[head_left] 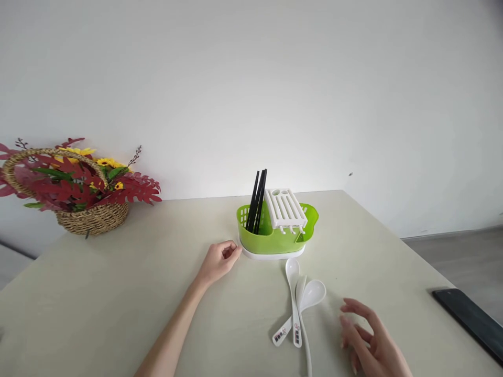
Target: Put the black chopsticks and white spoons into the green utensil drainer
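A green cutlery drainer on a white base stands mid-table, with black chopsticks upright in its left part and a white slotted rack across its top. My left hand rests on the table beside the drainer's left edge, fingers curled, thumb tip near the white base, nothing visible in it. Three white spoons lie in front of the drainer, handles toward me. My right hand hovers just right of the spoons, fingers spread, empty.
A wicker basket of red leaves and yellow flowers sits at the back left by the wall. A black phone lies at the table's right edge. The floor shows beyond that edge.
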`<state>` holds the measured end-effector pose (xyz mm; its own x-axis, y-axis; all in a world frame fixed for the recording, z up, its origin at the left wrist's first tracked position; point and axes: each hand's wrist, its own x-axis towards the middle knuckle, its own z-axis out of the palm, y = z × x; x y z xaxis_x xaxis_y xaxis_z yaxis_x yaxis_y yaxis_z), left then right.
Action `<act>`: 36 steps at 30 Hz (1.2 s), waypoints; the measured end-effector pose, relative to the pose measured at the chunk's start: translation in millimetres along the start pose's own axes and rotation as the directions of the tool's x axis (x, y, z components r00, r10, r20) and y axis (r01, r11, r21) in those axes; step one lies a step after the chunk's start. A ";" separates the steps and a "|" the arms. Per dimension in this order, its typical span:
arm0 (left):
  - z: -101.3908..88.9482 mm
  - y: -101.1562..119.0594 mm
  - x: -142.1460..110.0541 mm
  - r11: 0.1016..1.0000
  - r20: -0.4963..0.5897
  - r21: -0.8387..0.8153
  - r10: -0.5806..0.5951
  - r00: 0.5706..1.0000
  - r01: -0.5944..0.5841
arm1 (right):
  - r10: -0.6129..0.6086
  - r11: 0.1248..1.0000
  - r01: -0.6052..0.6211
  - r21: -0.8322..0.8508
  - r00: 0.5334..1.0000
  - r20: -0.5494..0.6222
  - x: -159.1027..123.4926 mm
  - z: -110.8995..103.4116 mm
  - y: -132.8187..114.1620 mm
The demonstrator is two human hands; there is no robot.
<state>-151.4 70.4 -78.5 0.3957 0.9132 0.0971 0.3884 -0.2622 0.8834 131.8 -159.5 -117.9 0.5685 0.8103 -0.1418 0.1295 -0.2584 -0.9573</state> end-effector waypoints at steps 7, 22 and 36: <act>0.6 -1.6 -1.1 1.000 -0.002 0.000 0.008 1.000 -0.008 | -0.115 0.987 0.124 -0.098 0.989 0.098 19.6 6.4 -6.6; 2.1 -1.8 -1.4 0.998 0.014 0.053 0.031 0.999 -0.032 | -0.022 0.987 0.078 -0.141 0.931 0.364 50.1 15.0 -22.5; 16.1 8.5 -8.9 0.977 0.077 0.170 0.118 0.990 -0.130 | -0.062 0.957 0.141 -0.254 0.953 0.296 46.2 20.6 -16.0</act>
<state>-138.2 55.0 -79.3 0.5018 0.8490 0.1654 0.4693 -0.4278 0.7725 139.2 -107.1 -114.3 0.2932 0.9441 -0.1507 0.4100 -0.2666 -0.8723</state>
